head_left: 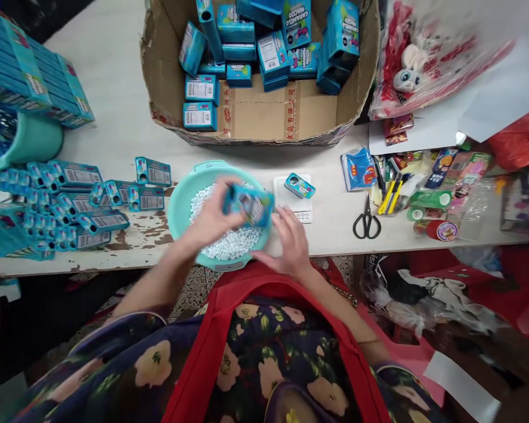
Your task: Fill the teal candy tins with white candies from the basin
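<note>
Over a mint-green basin heaped with small white candies, my left hand grips a blue candy box. The box is smeared by motion. Beside its right end is my right hand, thumb and fingers apart, above the basin's right rim; whether the fingertips touch the box I cannot tell. A small white scale stands to the right of the basin. On it lies another blue candy box with a round opening at one end.
Behind the basin, a cardboard carton holds several blue boxes. More boxes are stacked at left, near a teal bucket. At right lie scissors, yellow cutters, a blue packet and assorted sweets.
</note>
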The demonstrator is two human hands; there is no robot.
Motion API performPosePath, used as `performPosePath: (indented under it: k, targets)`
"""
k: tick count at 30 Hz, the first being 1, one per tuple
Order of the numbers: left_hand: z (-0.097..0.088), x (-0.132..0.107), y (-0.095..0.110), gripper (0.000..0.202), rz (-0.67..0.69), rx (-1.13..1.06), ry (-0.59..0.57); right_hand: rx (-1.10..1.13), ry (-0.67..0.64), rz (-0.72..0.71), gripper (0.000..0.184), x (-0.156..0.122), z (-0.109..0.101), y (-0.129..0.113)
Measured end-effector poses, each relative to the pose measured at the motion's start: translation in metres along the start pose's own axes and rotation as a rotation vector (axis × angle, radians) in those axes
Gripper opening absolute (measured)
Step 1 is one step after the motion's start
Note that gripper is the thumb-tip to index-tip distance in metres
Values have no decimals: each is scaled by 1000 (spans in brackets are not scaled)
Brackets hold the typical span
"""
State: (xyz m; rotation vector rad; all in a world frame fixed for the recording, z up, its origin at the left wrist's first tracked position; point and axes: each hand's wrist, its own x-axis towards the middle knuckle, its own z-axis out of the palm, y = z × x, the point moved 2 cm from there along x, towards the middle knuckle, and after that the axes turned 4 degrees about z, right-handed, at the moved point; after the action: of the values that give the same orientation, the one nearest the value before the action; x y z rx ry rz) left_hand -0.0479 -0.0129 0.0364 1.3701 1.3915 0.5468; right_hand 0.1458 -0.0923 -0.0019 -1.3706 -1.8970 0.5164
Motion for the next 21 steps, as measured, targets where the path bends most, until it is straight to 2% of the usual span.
performPosePath:
  k: [1, 2, 3, 5, 6, 8, 9, 10, 12, 13, 15, 16, 18, 19, 21]
  targets:
    - [18, -19, -10, 60, 3, -28, -82, -25, -58, 12, 84, -2, 12, -7]
    - [32, -31, -19, 58, 28, -76, -114, -48, -101, 41, 88, -7, 21, -10]
    - [42, -38, -25, 59, 32, -127, -180, -54, -133, 74, 89, -13, 27, -10]
    - [50, -36, -31, 61, 11, -157, -273, 12, -181, 150, 89, -27, 27, 0]
    - [51, -27, -30, 61, 12, -120, -275, 77, -204, 204, 88, -34, 23, 7]
    - [54, 3, -22, 58, 111, 56, -158, 222, -231, 364, 85, -45, 10, 24]
    - [59, 23, -15, 56, 227, 164, -52, 284, -230, 461, 83, -49, 2, 32]
    - [70, 43, -8, 57, 361, 270, -12, 337, -216, 555, 82, -53, -4, 39]
    - [100, 84, 1, 50, 541, 486, -67, 434, -166, 698, 83, -59, -14, 51]
    - [116, 101, 2, 45, 596, 587, -135, 479, -140, 748, 85, -61, -16, 55]
    - [135, 123, 1, 39, 623, 742, -235, 552, -87, 810, 89, -65, -18, 60]
    - [135, 125, -1, 39, 608, 778, -227, 575, -59, 827, 91, -67, -18, 63]
    - [114, 111, -3, 35, 534, 756, -65, 599, -3, 848, 93, -70, -18, 67]
    - [93, 96, -4, 33, 479, 703, 73, 600, 21, 852, 92, -72, -18, 69]
    - [38, 60, -11, 33, 335, 567, 387, 582, 71, 830, 89, -73, -18, 72]
